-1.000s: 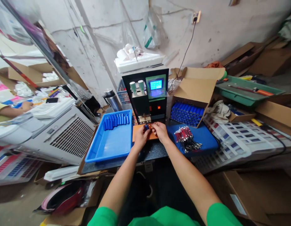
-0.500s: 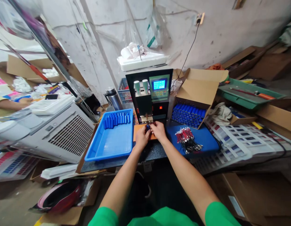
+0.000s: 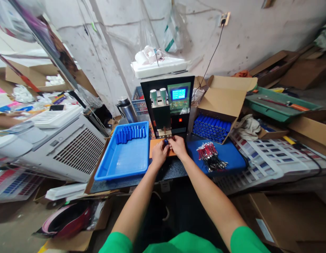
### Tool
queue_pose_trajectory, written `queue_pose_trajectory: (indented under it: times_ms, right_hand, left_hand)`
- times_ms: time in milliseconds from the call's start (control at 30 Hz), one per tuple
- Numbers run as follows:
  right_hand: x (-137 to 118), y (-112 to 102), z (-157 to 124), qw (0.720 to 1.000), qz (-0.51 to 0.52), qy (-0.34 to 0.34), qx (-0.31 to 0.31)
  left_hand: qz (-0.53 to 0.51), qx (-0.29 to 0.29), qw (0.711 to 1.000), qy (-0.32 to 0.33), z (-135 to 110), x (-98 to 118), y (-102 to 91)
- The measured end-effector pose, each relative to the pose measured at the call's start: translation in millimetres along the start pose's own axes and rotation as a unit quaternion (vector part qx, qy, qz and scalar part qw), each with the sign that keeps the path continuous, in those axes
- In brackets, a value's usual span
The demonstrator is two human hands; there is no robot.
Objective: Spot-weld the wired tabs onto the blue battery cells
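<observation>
A small blue battery cell sits below the electrode tips of a black spot welder, over an orange pad. My left hand is closed around the cell from the left. My right hand pinches close against the cell's right side, right under the electrodes; whatever lies between its fingertips is too small to make out. On the left, a blue tray holds several blue cells. A bundle of red and black wire leads rests on a blue surface at the right.
An open cardboard box full of blue cells stands right of the welder. Behind the tray is a steel flask. A green tray lies farther right. At the far left, beyond a grey air cooler, another person's arm shows.
Both hands stay at the cell beneath the electrodes with hardly any motion. The other person's arm at the far left has drawn back a little toward the edge.
</observation>
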State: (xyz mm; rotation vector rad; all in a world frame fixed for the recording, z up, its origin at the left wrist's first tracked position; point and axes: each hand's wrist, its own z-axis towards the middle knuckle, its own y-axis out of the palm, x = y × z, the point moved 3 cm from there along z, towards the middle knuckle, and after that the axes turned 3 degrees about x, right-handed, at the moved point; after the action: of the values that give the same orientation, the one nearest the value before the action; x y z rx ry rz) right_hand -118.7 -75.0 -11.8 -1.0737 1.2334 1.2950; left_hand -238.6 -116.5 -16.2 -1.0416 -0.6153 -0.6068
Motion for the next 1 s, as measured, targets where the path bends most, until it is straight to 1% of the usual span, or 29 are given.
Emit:
queue_pose_trajectory:
  times_ms: [233,433,567,700,767,833,933,1000]
  right_hand:
    - [-2,-1,-1,1.0,-0.012,-0.004,-0.001]
    - [-1,-3,0,1.0,-0.028,-0.007,0.011]
    - [2,-2,1,1.0,-0.016,-0.002,-0.003]
    - [-5,-7,-6,0.999,0.017,0.023,-0.032]
    - [-11,-17,-16,0.998,0.034,0.033,-0.031]
    - [-18,-29,-32,0.998,0.043,0.032,-0.028]
    - [-20,-45,-66,0.997,0.045,0.027,-0.051]
    - [-13,-52,-94,0.996,0.04,0.033,-0.074]
  left_hand:
    - [-0.018,-0.008,1.0,-0.004,0,1,0.1]
    - [-0.047,-0.008,0.999,-0.001,0,0,0.8]
    - [-0.059,-0.007,0.998,-0.011,0,0,0.8]
    - [-0.085,-0.013,0.996,-0.012,0,5,-2.4]
    - [-0.108,-0.013,0.994,-0.002,0,8,-4.9]
    - [-0.117,-0.011,0.993,0.011,1,12,-7.2]
    - [-0.11,-0.006,0.994,0.019,2,17,-10.3]
    - [-0.108,-0.005,0.994,0.019,2,18,-12.7]
